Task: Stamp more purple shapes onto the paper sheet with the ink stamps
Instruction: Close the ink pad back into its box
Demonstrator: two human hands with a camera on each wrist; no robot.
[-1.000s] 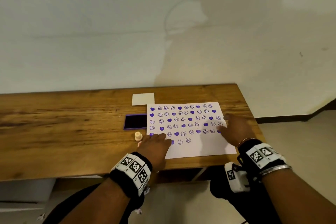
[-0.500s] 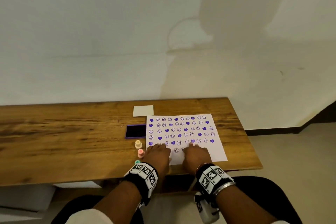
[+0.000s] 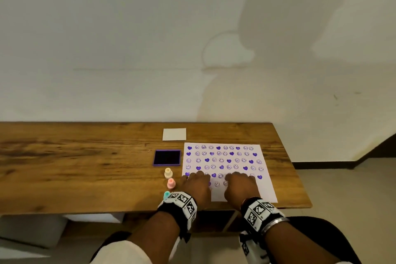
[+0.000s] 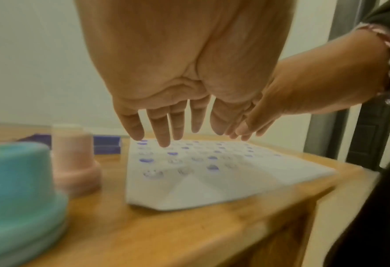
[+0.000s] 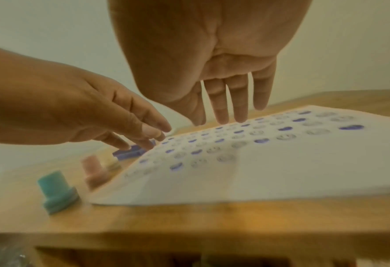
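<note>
A white paper sheet (image 3: 264, 180) with rows of purple hearts and smileys lies on the wooden table (image 3: 85, 173). Its near part bulges up off the wood in the wrist views (image 4: 189, 191) (image 5: 269, 171). My left hand (image 3: 196, 185) is over the sheet's near left part, fingers straight and pointing down (image 4: 164, 133). Beside it, my right hand (image 3: 241, 185) is over the near middle, fingers straight (image 5: 230, 108). Neither holds anything. Left of the sheet stand a cream stamp (image 3: 168, 173), a pink stamp (image 3: 171, 183) (image 4: 74, 157) and a teal stamp (image 3: 166, 195) (image 5: 57, 191). A purple ink pad (image 3: 167, 157) lies open behind them.
A small blank white card (image 3: 174, 134) lies behind the sheet near the wall. The table's right edge (image 3: 300, 180) and front edge are close to the sheet. Wide bare wood stretches to the left.
My right hand has come from the sheet's right side to its near middle, beside the left hand. The camera view has tilted, and the pink and teal stamps now show.
</note>
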